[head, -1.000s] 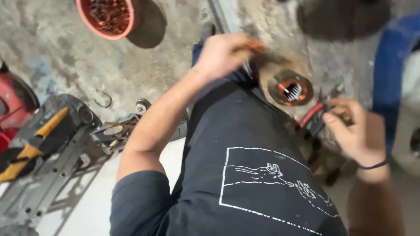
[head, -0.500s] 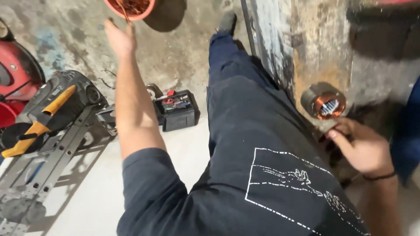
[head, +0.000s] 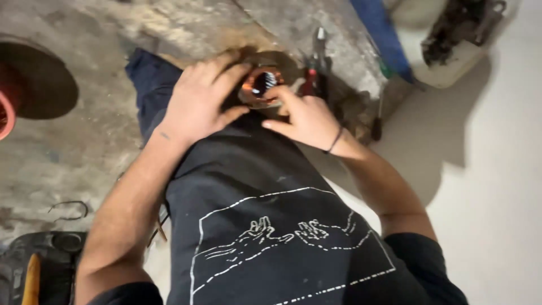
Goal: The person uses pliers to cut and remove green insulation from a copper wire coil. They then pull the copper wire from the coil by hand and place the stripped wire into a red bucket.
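Observation:
A round motor stator with copper windings inside its bore lies on the worn block in front of my knees. My left hand rests against its left side, fingers spread over the rim. From the right, my right hand grips the stator's lower edge with thumb and fingers; a dark band circles that wrist. Red-handled pliers lie just right of the stator, untouched.
A blue strip runs diagonally at the top right, beside a dirty white container. A red bowl shows at the left edge. A black and yellow tool sits at the bottom left, with a wire loop on the concrete floor.
My left hand came back from the red bowl at the far left and landed on the stator. The view swung right, and my right hand shifted onto the stator's edge.

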